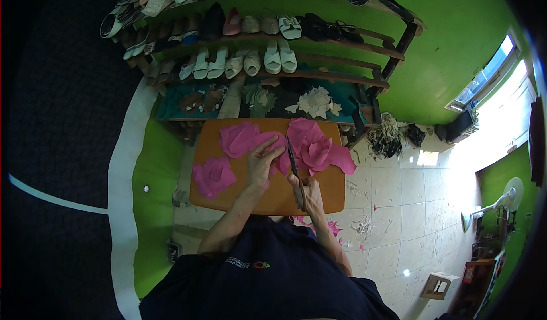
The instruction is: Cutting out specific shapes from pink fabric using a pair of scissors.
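My left hand [260, 165] is closed on a thin pink piece of sheet material [269, 140] above an orange-brown table [268, 202]. My right hand [309, 193] grips a pair of dark scissors [293, 159], whose blades point away from me beside that piece. Just right of the scissors lies a large heap of pink cut pieces [311, 143], spreading toward the table's right edge. Another pink stack [236, 138] sits at the far left of the tabletop, and a third pink pile [213, 176] rests nearer on the left. Whether the blades are touching the held piece, I cannot tell.
Beyond the table stands a wooden rack [342, 46] with several rows of shoes and sandals. Pale cut pieces [316, 102] lie on its lowest shelf. Scraps [363, 225] litter the tiled floor [399, 206] at right. A white fan [510, 195] and small stool [439, 286] stand farther right.
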A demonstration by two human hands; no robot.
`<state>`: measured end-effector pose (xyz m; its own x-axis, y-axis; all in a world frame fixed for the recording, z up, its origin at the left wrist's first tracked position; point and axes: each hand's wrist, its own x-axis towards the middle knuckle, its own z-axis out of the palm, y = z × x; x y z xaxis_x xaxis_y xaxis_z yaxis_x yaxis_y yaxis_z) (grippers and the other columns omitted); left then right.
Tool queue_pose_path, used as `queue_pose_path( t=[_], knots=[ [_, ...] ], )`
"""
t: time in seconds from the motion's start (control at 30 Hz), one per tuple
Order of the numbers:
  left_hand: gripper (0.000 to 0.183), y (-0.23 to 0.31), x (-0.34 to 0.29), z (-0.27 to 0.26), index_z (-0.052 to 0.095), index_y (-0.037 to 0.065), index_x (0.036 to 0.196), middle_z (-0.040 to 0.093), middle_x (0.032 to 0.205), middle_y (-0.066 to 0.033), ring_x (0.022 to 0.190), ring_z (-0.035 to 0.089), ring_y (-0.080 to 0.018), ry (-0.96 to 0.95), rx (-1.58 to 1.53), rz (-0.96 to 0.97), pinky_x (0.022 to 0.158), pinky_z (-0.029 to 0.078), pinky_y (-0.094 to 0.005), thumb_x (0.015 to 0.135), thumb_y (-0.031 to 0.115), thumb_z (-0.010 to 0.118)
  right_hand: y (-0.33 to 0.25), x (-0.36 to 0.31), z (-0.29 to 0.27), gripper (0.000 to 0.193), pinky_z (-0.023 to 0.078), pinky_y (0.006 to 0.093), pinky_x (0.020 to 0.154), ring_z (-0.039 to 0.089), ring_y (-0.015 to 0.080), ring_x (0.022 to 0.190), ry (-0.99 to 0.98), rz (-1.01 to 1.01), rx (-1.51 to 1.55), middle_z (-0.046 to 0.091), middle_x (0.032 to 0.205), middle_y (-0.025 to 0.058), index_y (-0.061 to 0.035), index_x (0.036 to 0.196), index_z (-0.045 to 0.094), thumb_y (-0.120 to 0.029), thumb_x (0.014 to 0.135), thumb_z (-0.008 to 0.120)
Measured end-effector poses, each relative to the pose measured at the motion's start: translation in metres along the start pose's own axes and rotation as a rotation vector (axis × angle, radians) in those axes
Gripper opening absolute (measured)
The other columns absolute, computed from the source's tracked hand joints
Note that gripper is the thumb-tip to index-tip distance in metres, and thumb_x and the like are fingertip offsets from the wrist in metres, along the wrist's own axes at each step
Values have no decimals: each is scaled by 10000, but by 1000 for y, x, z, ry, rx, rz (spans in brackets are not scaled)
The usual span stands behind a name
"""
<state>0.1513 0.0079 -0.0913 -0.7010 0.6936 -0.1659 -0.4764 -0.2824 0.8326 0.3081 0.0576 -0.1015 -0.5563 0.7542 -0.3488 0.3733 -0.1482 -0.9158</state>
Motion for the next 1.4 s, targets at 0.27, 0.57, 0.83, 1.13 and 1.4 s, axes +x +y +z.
queue_pose_path(
  t=[0.27,0.57,0.83,1.13,1.4],
  knots=[
    [429,5,2,-3,627,-7,1253,693,1014,-83,882,697,-138,-68,-12,5,801,578,-244,836,-52,716,2,1,-7,691,365,275,367,460,105,388,-17,-63,-51,424,469,-9,-65,554,485,-678,800,691],
    [390,7,14,-15,651,-11,1209,702,1029,-86,883,691,-135,-49,-30,-21,845,574,-251,828,-64,720,-4,-7,-12,671,422,302,382,497,128,396,-69,-37,-58,453,477,22,-28,586,507,-625,851,661],
    [408,18,14,-18,663,6,1200,714,1043,-109,910,703,-154,-200,150,-89,855,572,-249,807,-77,733,-5,-9,-6,695,481,305,489,565,135,516,-155,-67,-3,533,598,52,42,808,593,-648,890,573],
    [525,12,9,-10,570,-12,1322,721,1014,-123,881,710,-158,-194,142,-76,860,571,-262,822,-97,703,7,1,1,687,467,364,493,567,200,472,-108,-88,-21,519,528,85,22,724,592,-643,892,595],
    [525,10,12,-9,584,4,1316,735,963,-107,883,712,-144,-196,155,-58,872,548,-254,817,-73,727,3,0,0,690,431,357,467,512,158,456,-58,-18,-14,471,510,46,13,740,632,-662,875,605]
  ],
)
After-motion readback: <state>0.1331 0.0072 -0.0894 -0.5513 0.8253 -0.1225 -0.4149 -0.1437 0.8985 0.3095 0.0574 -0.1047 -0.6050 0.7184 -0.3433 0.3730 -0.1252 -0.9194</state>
